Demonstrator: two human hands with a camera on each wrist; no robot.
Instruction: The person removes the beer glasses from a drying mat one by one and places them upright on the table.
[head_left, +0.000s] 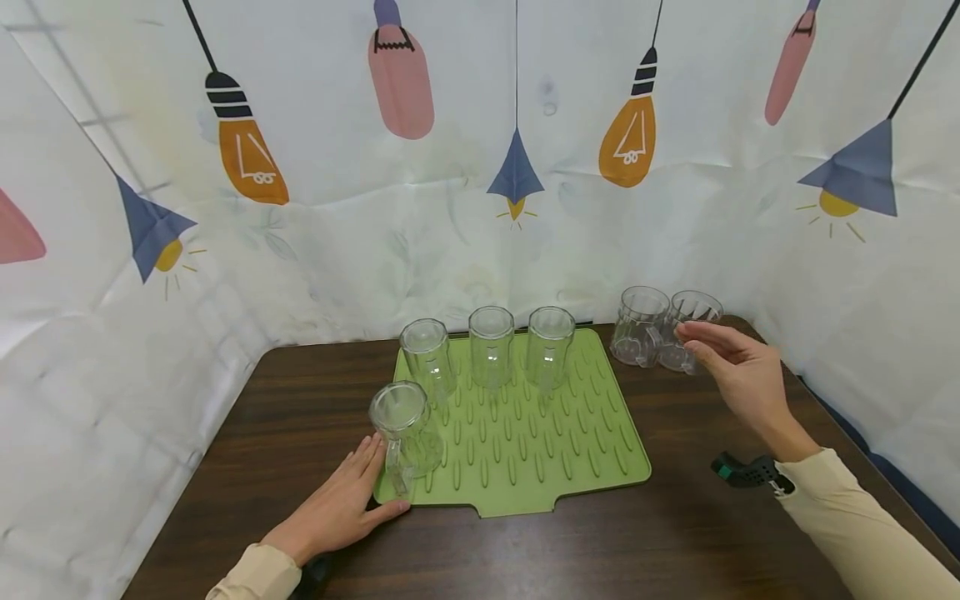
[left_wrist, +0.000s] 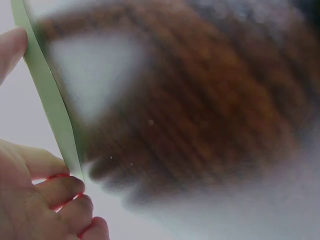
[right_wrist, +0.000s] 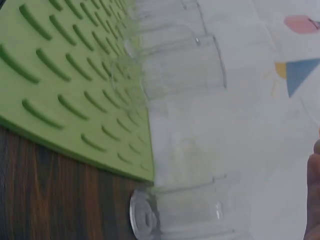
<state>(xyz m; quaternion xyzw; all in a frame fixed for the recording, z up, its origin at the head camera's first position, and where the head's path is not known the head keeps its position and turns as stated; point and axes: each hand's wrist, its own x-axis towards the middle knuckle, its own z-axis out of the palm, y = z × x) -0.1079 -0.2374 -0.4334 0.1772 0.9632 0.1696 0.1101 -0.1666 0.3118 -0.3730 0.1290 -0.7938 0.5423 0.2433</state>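
Observation:
My left hand [head_left: 337, 504] rests at the front left corner of a green drying mat [head_left: 517, 467], fingers straight beside a clear glass mug [head_left: 411, 442] and thumb at the mat's front edge. In the left wrist view the fingers lie along the green mat edge [left_wrist: 52, 102]. Three more glass mugs, among them the middle one [head_left: 492, 350], stand upside down in the mat's back row. My right hand [head_left: 738, 375] is raised at the far right, thumb apart from the fingers; its fingertips overlap the rightmost glass mug [head_left: 696, 307], which stands upright.
Another upright glass mug [head_left: 637, 325] stands close to the rightmost one, off the mat on the dark wooden table [head_left: 585, 550]. A white curtain [head_left: 450, 242] printed with lamps hangs behind the table and along its sides.

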